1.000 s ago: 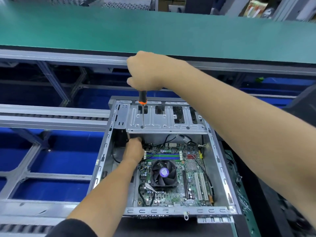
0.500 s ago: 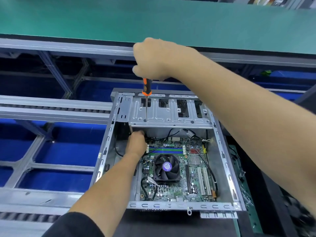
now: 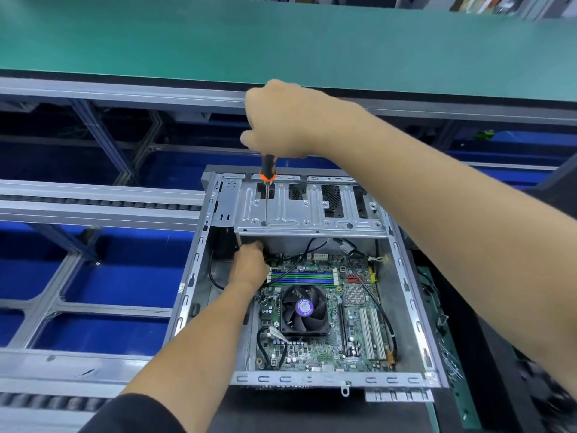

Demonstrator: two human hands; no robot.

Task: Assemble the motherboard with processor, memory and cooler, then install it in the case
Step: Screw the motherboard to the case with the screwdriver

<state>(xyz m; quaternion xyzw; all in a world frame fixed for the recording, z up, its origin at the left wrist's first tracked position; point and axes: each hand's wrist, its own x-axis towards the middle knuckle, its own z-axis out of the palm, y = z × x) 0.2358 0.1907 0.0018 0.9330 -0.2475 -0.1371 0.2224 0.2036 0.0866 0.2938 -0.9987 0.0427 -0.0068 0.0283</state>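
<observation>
An open grey metal case lies on its side with the green motherboard inside. The board carries a black cooler fan and memory slots. My right hand grips a black and orange screwdriver upright, its thin shaft passing down through a hole in the case's drive bracket. My left hand reaches under that bracket at the board's far left corner, its fingertips hidden; whether it holds anything cannot be seen.
Black cables run across the board's right side. A green conveyor belt passes behind the case, with grey metal rails and blue bins to the left. Loose wires lie right of the case.
The view has shifted slightly. My right hand stays over the bracket with the screwdriver shaft through the same hole. My left hand remains under the bracket.
</observation>
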